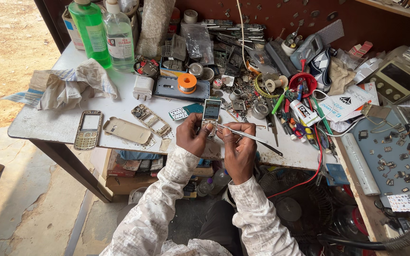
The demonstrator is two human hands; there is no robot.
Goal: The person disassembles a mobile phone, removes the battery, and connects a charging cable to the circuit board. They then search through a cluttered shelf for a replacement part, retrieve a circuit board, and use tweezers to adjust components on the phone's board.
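My left hand [193,137] grips the lower end of a small opened phone [211,112], its lit screen facing up, just above the near edge of the white worktable [48,123]. My right hand [238,144] pinches metal tweezers [243,134], whose tips touch the phone's lower part. Both hands sit close together in front of my body. To the left on the table lie a gold phone front with keypad [87,130], a gold back cover [126,130] and a bare phone frame [151,120].
A green bottle [91,32] and a clear bottle [119,34] stand at the back left beside a crumpled cloth [69,83]. Solder spool [187,83], screwdrivers, pens [300,114] and parts crowd the middle. A grey side bench [385,151] with small chips is right.
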